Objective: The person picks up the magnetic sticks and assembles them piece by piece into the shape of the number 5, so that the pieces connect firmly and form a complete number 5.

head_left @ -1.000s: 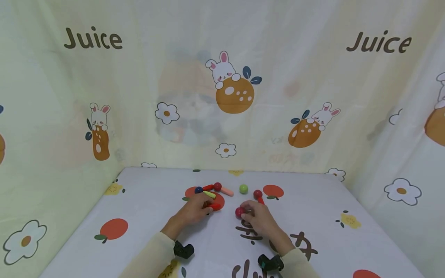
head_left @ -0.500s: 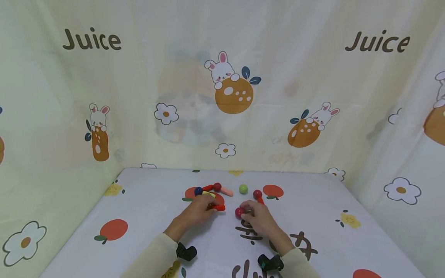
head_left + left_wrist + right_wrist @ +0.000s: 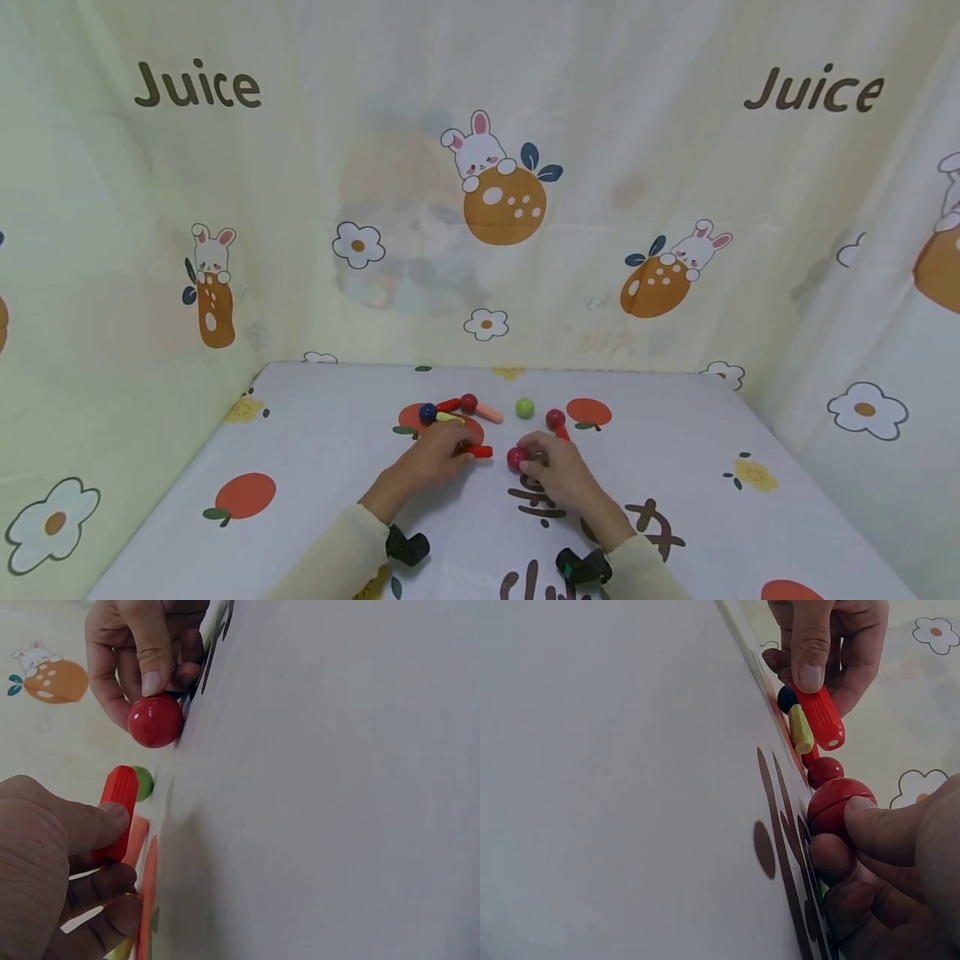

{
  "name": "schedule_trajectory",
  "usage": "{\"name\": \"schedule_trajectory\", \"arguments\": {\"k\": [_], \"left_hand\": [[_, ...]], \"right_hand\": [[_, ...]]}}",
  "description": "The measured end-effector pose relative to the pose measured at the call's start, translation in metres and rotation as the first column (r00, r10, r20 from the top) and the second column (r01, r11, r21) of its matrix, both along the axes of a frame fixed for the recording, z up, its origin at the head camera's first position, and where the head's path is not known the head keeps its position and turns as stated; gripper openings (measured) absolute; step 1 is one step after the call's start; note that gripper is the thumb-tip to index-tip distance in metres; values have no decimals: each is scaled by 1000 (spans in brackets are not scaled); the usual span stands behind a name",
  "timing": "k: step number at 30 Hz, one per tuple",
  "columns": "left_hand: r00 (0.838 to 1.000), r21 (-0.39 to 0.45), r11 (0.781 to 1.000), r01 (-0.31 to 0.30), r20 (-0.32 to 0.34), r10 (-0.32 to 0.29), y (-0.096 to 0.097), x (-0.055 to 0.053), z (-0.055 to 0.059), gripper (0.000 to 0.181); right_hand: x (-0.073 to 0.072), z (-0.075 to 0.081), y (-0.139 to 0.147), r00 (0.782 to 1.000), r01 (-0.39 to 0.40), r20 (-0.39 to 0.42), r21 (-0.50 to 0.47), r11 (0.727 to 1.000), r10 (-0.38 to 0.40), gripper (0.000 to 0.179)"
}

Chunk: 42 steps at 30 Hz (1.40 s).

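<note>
My left hand (image 3: 438, 454) pinches a red grooved handle (image 3: 480, 452) between thumb and fingers, its free end facing right. In the right wrist view, a small hole shows in that end of the handle (image 3: 826, 724). My right hand (image 3: 558, 471) pinches a glossy red ball (image 3: 516, 458), low over the table; a seam line runs round the ball (image 3: 838, 804). Handle and ball are apart, with a short gap between them. Just behind my left hand lies a dark blue ball (image 3: 427, 413) with a pale yellow handle (image 3: 451, 418) at its side, partly hidden by the hand.
Farther back lie a red stick (image 3: 448, 405), a red ball (image 3: 468, 403) with a pink stick (image 3: 490, 413), and a green ball (image 3: 525, 407). Behind my right hand sits another red ball (image 3: 555, 419) with a red stick (image 3: 562, 433). Printed curtains stand behind the table (image 3: 315, 500).
My left hand has shifted right with the red handle, which now points at the ball across a narrower gap. My right hand and its red ball have stayed in place.
</note>
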<state>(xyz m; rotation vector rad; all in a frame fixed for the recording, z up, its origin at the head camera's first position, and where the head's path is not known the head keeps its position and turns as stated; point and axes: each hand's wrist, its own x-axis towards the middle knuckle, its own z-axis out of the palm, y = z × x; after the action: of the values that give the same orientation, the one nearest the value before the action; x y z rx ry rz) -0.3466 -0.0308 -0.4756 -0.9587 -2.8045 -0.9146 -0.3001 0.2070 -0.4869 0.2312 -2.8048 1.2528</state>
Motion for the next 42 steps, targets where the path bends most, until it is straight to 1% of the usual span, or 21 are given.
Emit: {"name": "schedule_trajectory", "arguments": {"k": [7, 15, 29, 33, 37, 42], "left_hand": [[1000, 0, 1000, 7, 20, -7, 3, 2, -1, 16], [1000, -7, 1000, -9, 19, 9, 7, 4, -2, 17], [1000, -18, 1000, 3, 30, -3, 10, 6, -2, 20], [1000, -20, 1000, 1, 24, -1, 12, 6, -3, 21], [999, -28, 1000, 1, 42, 0, 15, 6, -4, 22], [999, -47, 999, 11, 48, -8, 18, 7, -3, 21]], "right_hand": [[0, -1, -1, 1000, 0, 9, -1, 1000, 0, 26], [0, 0, -2, 1000, 3, 2, -2, 1000, -3, 26], [-1, -2, -1, 1000, -7, 2, -4, 1000, 7, 27], [0, 0, 0, 1000, 3, -1, 0, 1000, -3, 27], [1, 1, 0, 1000, 10, 6, -4, 1000, -10, 27], [2, 2, -1, 1000, -2, 13, -5, 1000, 2, 27]]}}
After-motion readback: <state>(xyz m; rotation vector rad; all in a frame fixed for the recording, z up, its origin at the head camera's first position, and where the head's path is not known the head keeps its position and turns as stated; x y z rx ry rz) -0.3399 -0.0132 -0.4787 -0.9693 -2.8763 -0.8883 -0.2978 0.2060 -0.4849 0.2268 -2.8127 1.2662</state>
